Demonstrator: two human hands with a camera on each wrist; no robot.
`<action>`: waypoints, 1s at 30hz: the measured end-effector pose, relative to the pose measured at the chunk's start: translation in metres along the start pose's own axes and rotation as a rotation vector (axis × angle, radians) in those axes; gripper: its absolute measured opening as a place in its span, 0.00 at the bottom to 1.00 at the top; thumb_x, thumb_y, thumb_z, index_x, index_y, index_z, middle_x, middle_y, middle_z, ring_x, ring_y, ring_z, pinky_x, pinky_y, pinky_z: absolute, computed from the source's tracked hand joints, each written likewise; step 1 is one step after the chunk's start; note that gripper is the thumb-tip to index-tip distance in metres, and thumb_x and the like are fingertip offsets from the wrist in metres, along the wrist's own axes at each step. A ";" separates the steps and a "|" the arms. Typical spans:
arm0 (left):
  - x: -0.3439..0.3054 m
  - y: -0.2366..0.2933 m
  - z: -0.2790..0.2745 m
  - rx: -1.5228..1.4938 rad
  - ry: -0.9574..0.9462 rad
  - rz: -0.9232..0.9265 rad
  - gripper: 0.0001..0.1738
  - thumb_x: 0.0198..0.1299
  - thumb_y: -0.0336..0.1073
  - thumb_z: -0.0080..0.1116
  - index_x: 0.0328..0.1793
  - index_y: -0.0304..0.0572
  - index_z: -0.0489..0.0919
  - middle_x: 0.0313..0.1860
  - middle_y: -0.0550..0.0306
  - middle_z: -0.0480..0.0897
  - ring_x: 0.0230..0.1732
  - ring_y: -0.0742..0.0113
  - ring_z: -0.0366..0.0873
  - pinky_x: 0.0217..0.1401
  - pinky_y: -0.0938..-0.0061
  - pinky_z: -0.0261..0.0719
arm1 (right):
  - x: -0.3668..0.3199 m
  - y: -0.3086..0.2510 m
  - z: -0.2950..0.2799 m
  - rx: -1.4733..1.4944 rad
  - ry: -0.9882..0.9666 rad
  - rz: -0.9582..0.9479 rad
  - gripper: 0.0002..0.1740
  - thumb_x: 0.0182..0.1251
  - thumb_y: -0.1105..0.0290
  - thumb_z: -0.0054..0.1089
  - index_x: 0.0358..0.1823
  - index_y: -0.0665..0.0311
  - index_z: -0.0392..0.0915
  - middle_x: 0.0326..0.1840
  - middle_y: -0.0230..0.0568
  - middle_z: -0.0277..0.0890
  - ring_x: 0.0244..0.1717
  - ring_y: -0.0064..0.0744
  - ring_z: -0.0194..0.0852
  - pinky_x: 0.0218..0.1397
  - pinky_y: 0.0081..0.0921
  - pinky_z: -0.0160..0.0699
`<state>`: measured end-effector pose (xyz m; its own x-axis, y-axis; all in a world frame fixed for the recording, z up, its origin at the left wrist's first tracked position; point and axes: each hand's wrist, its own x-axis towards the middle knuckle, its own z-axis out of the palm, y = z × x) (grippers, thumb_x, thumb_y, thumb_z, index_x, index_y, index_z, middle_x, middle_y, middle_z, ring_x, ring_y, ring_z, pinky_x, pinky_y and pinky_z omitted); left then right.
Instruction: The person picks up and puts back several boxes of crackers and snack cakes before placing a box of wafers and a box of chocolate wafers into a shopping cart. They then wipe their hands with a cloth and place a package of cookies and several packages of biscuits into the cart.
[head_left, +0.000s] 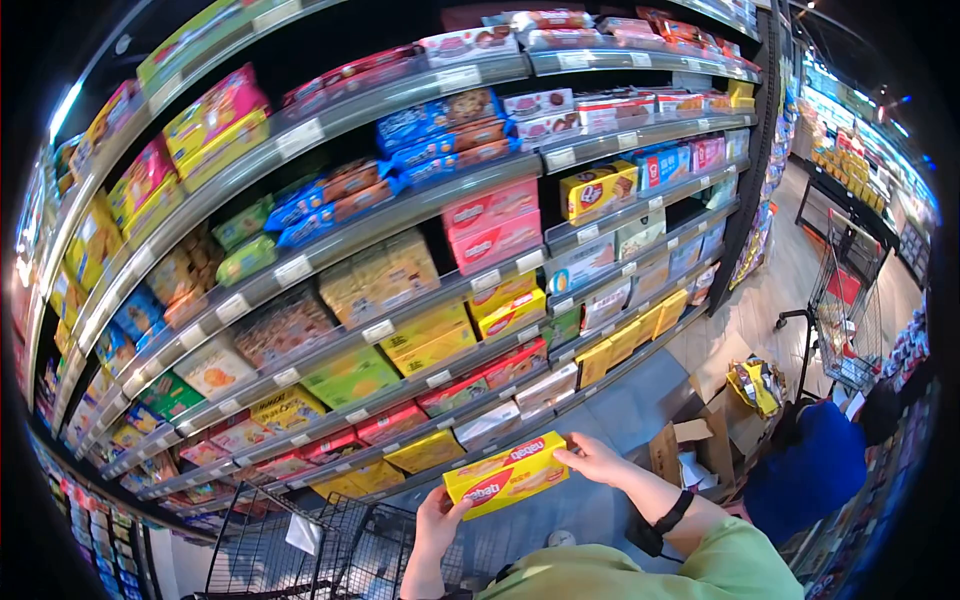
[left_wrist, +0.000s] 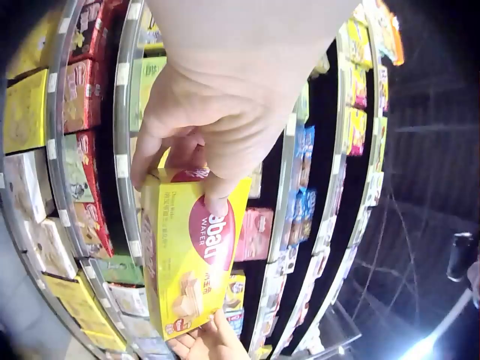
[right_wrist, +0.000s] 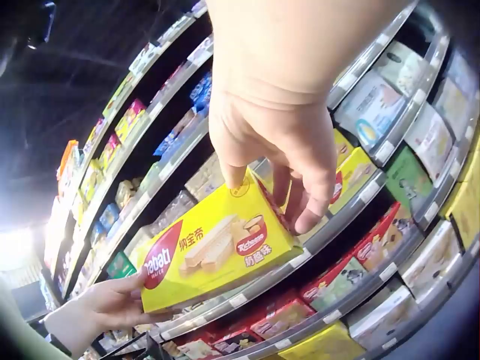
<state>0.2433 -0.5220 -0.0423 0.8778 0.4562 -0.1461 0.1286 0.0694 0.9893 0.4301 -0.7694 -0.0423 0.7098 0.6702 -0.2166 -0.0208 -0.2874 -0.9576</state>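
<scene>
Fingers (left_wrist: 144, 154) of your left hand (head_left: 438, 522) are bent round one end of a yellow, oblong cardboard wafer box (head_left: 512, 475) with red oval logos, the thumb lying on its printed face. Over at the other end, your right hand (head_left: 595, 460) has it pinched: thumb on the edge of the front, fingers curling past the corner. Neither grip is spread wide; cardboard fills the gap in both.

And there's the box, up in the air between your two hands, its right end a touch higher in the head view. Behind it rise the metal-edged shelves (head_left: 435, 305), stacked with bright packets; yellow boxes with red logos (head_left: 508, 310), much like yours, sit below the pink cardboard boxes (head_left: 490, 220). Low on the left, near your left hand, stands a black wire cart (head_left: 365, 535).

What step are you on? It looks like holding and looking over: both ends supported, printed sides turned up toward you. Whatever the next move is, it seems to call for a steady handover of weight: let one hand take the box fully before the other lets go. Pinch lightly, too; thin cardboard like that probably dents at the corners if you squeeze.
</scene>
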 end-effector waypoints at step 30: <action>0.331 0.027 0.055 0.051 -0.222 -0.032 0.40 0.52 0.25 0.67 0.71 0.31 0.60 0.64 0.48 0.69 0.61 0.62 0.73 0.63 0.72 0.73 | 0.248 0.020 -0.102 0.509 0.223 -0.189 0.35 0.62 0.81 0.54 0.66 0.60 0.45 0.61 0.41 0.59 0.63 0.28 0.61 0.61 0.27 0.64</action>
<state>0.5623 -0.4182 -0.0642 0.9523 0.2476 -0.1786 0.1759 0.0331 0.9839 0.6771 -0.6786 -0.0957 0.8640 0.5018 -0.0405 -0.1756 0.2250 -0.9584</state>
